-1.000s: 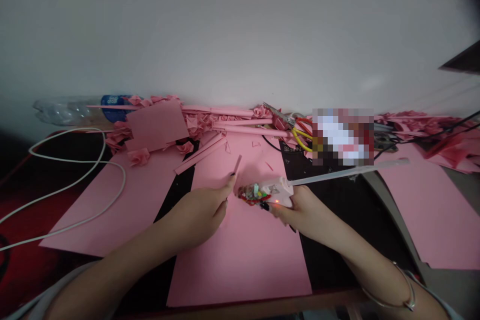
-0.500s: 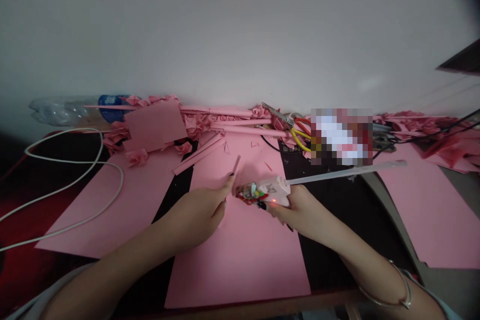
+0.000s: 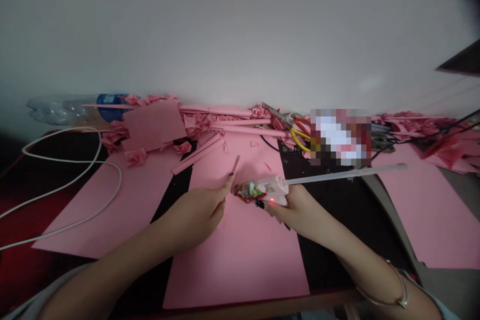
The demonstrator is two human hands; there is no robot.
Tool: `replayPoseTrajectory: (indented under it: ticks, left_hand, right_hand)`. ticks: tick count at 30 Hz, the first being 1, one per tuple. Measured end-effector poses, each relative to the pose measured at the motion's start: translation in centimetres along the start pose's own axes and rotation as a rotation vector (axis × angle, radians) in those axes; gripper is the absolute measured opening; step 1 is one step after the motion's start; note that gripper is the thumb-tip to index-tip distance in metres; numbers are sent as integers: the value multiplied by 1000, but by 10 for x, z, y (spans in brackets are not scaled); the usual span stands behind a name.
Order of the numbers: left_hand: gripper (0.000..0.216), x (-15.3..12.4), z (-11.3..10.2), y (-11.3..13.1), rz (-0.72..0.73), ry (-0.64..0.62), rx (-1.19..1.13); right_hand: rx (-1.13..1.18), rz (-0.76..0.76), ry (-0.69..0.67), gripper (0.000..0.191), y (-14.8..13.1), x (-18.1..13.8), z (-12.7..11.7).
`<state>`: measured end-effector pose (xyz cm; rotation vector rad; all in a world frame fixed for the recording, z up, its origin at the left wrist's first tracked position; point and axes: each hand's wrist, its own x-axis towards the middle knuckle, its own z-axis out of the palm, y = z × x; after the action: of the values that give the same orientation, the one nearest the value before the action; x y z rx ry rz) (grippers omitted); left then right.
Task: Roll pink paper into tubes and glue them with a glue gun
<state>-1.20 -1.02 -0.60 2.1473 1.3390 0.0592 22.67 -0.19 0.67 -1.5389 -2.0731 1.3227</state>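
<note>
Glue gun is clasped in my right hand over the pink sheet, toward its right edge. My left hand touches a thin strip; pinched or pressed, I cannot tell. A slip could bring the tip, if hot, onto my finger.

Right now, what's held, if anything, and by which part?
The right hand holds the glue gun by its handle. The left hand touches a pink strip; whether it's gripped is unclear.

The right grip hides the handle of the glue gun; I can't make out the blurred thing beside the scissors.
</note>
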Motion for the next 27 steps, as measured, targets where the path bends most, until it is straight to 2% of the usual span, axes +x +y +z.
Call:
replayPoseTrajectory:
  ticks: [6,11,15,19,24,27]
  left_hand:
    - [59,1,-1,1,-18,-9,20]
    - [58,0,-2,3,-18,-6,17]
    - [60,0,-1,1,-26,-20,12]
    - [57,0,-2,1,-26,-10,10]
    - [56,0,-3,2,-23,-3,5]
    - [58,1,-1,1,-29,-13,22]
  right_hand:
    - [-15,25,52,17,0,3,-1]
    - [1,32,23,17,1,4,-2]
    - [-9,24,79,15,1,6,-2]
    - [-7,38,40,17,1,7,-3]
    - [-35,22,88,16,1,9,-4]
    - [-27,35,51,17,2,10,-5]
